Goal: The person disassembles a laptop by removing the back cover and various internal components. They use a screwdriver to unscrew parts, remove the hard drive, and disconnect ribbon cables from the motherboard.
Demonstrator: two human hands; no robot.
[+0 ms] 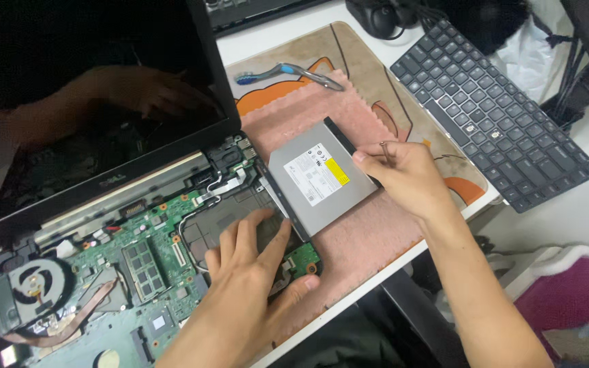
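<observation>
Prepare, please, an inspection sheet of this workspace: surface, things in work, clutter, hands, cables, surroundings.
Surface: white desk with a pink cloth over a cartoon mat.
Things in work: opened laptop, board bare; silver optical drive half out of its side.
Clutter: detached keyboard; tweezers.
Hands: left hand flat on the laptop base; right hand grips the drive's edge.
Cables: black cables at right.
Surroundings: magenta fabric.
</observation>
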